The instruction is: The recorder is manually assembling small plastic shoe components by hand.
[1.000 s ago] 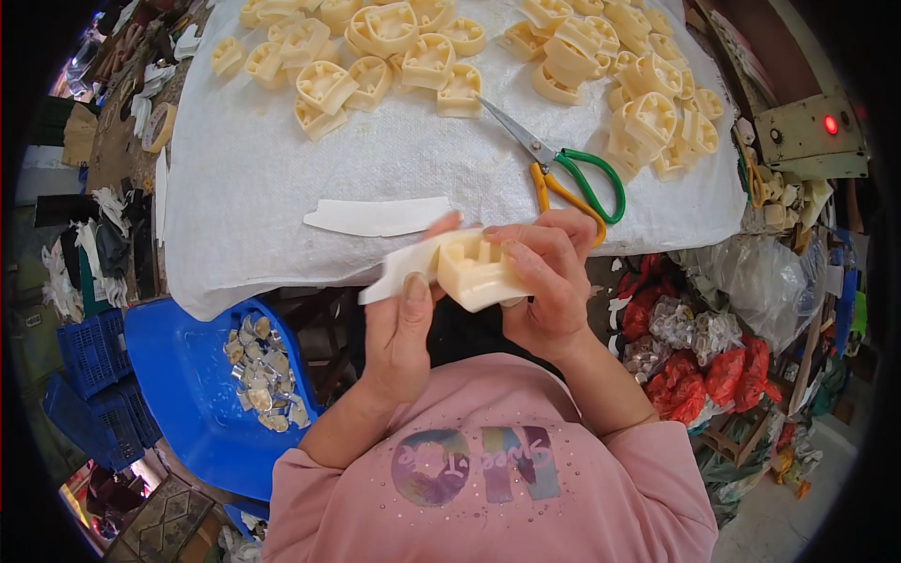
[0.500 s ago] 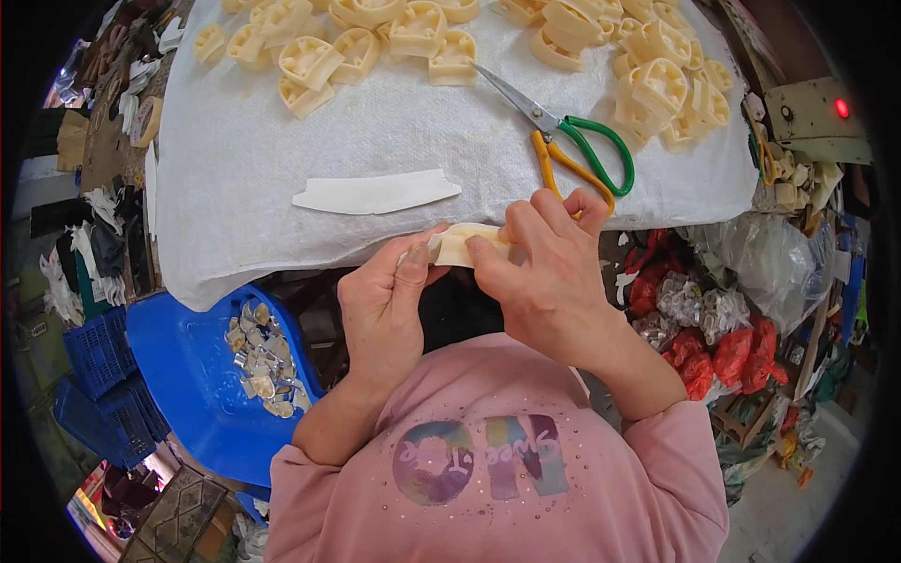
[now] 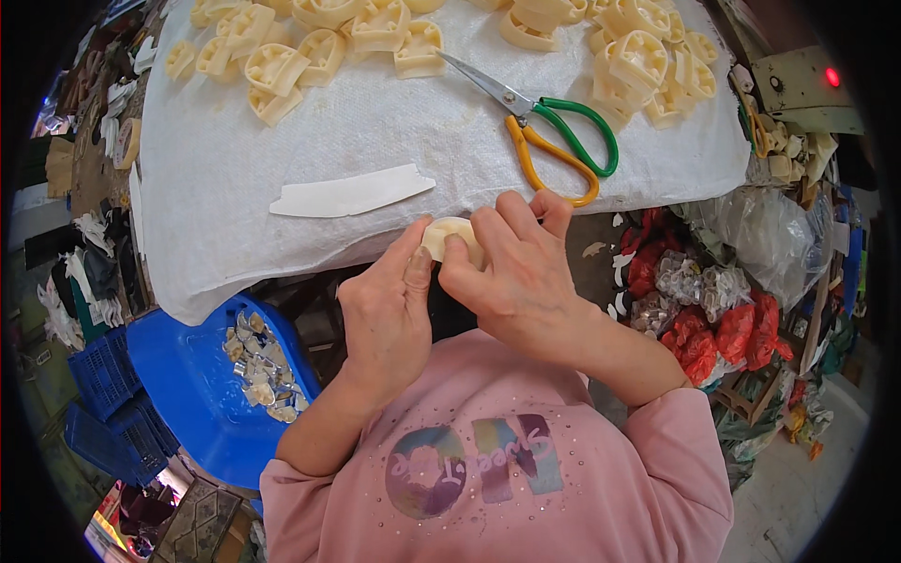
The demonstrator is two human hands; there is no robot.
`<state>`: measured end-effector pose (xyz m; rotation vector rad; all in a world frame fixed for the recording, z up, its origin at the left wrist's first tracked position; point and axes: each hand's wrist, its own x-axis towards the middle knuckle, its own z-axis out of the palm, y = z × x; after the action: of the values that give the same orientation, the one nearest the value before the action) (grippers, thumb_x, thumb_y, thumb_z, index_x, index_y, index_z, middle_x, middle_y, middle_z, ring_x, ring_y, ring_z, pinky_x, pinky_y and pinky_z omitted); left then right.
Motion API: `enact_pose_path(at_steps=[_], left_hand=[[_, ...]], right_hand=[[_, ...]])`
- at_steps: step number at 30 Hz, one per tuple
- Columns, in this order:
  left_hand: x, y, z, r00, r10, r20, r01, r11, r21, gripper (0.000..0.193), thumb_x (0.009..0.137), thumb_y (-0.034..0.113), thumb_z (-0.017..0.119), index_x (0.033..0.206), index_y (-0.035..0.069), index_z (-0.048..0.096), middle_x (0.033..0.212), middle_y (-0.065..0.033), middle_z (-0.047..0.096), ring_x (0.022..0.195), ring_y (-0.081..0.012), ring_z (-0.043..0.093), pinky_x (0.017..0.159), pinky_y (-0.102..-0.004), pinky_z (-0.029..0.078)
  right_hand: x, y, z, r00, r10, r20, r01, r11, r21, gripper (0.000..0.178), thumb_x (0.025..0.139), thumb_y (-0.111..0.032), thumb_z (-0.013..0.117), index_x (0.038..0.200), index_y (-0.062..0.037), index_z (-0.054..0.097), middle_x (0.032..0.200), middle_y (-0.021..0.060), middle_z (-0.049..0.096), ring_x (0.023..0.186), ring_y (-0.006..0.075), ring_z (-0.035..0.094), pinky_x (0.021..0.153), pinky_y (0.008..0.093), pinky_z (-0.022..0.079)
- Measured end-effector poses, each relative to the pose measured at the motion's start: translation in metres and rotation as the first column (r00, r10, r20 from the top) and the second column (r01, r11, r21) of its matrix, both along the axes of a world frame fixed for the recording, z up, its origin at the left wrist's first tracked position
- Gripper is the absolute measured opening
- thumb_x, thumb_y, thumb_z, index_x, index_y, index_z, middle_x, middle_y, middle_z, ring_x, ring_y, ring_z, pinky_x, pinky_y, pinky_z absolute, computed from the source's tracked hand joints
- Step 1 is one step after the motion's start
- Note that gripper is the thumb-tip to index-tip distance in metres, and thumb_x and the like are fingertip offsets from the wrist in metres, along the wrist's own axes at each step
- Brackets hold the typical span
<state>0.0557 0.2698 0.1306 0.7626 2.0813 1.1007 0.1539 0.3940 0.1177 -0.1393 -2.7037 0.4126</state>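
Note:
Just off the near edge of the white-covered table, both my hands hold a cream moulded piece (image 3: 449, 233) with a white rim showing along its far side. My left hand (image 3: 387, 305) pinches its left end between thumb and fingers. My right hand (image 3: 524, 281) grips the other end, its thumb pressing on the near face. My fingers hide much of the piece. Beyond my hands a loose white strip (image 3: 353, 191) lies flat on the cover. Scissors (image 3: 511, 99) with one green and one yellow handle rest to its right, blades pointing far left.
Piles of similar cream moulded pieces (image 3: 274, 69) lie along the far side of the white woven cover (image 3: 225, 159). Below left stands a blue basin (image 3: 183, 394) holding shiny scraps. Red and clear plastic bags (image 3: 699, 342) are heaped on the right, below a box with a red light (image 3: 809, 89).
The held piece now shows a shorter face between my hands, which have come closer together. Table and scissors appear shifted slightly left as the view moved.

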Motion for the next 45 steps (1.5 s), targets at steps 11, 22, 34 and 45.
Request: enact_pose_path(at_steps=[11,22,34,45], left_hand=[[-0.024,-0.014,-0.039,0.748,-0.234,0.621,-0.027,0.924,0.380,0.070,0.092,0.042,0.047,0.138,-0.008,0.028,0.131,-0.0158,0.045,0.114,-0.0232,0.050,0.093,-0.0377,0.043],[-0.016,-0.002,-0.034,0.376,-0.276,0.884,-0.073,0.943,0.326,0.058,0.082,0.038,0.054,0.125,0.001,0.039,0.105,-0.0103,0.053,0.091,-0.0167,0.054,0.077,-0.0296,0.046],[-0.005,0.006,-0.036,0.812,-0.066,0.580,-0.253,0.856,0.451,0.048,0.090,0.037,0.053,0.119,-0.001,0.046,0.098,-0.0097,0.055,0.085,-0.0152,0.054,0.075,-0.0273,0.045],[0.002,0.001,-0.044,0.975,-0.010,0.223,-0.148,0.719,0.679,0.015,0.080,0.006,0.069,0.093,-0.001,0.065,0.086,-0.0068,0.061,0.076,-0.0113,0.053,0.065,-0.0222,0.044]], right_hand=[[0.007,0.017,-0.019,0.988,-0.001,-0.157,-0.033,0.976,-0.213,0.036,0.061,-0.008,0.067,0.095,-0.0187,0.062,0.084,0.0016,0.049,0.080,0.0214,0.047,0.073,0.0423,0.026],[0.011,0.017,-0.013,0.965,0.166,-0.203,-0.232,0.903,-0.361,0.032,0.058,-0.004,0.067,0.088,-0.0122,0.059,0.080,0.0034,0.044,0.075,0.0215,0.042,0.071,0.0396,0.026],[0.012,0.020,-0.011,0.977,0.109,-0.181,-0.175,0.899,-0.402,0.030,0.063,-0.003,0.067,0.091,-0.0115,0.062,0.076,0.0013,0.046,0.075,0.0194,0.045,0.075,0.0387,0.025],[0.016,0.022,-0.010,0.982,0.094,-0.163,-0.167,0.838,-0.519,0.031,0.065,-0.001,0.066,0.095,-0.0078,0.061,0.076,0.0042,0.044,0.076,0.0206,0.046,0.074,0.0375,0.025]])
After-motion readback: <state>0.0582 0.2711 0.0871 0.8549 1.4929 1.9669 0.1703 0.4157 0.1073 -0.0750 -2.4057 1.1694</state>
